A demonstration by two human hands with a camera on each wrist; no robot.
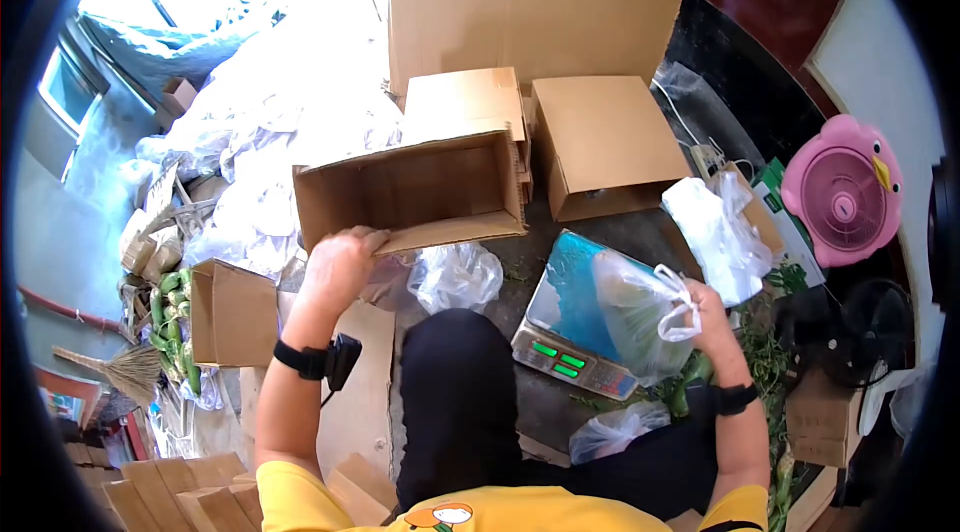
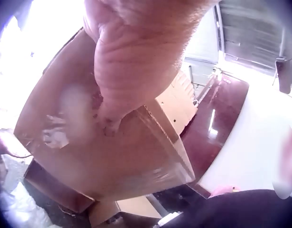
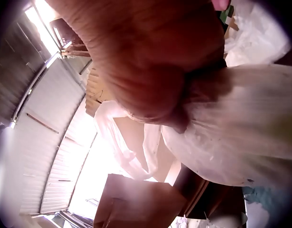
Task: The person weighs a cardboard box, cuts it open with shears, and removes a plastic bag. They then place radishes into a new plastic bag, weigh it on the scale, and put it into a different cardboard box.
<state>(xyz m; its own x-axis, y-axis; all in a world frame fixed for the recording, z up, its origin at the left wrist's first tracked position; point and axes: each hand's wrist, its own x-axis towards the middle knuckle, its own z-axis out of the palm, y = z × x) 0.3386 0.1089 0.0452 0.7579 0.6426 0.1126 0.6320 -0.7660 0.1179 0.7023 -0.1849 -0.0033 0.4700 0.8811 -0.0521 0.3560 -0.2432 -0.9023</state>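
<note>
My left hand (image 1: 342,267) grips the near rim of an open cardboard box (image 1: 420,182), its open side facing me; in the left wrist view the box's outer wall (image 2: 89,147) lies beyond the fingers. My right hand (image 1: 708,317) pinches the knotted neck of a clear plastic bag (image 1: 640,317) with something pale green inside. The bag overlaps the blue pan of a digital scale (image 1: 572,302), whose display glows green. White handle loops (image 3: 122,142) stick out beside the right hand in the right wrist view.
Closed cardboard boxes (image 1: 605,132) stand at the back. A small carton (image 1: 235,317) and bagged green vegetables (image 1: 172,327) lie left. White plastic bags (image 1: 715,237) and a pink fan (image 1: 843,194) are on the right. A crumpled clear bag (image 1: 455,275) sits below the held box.
</note>
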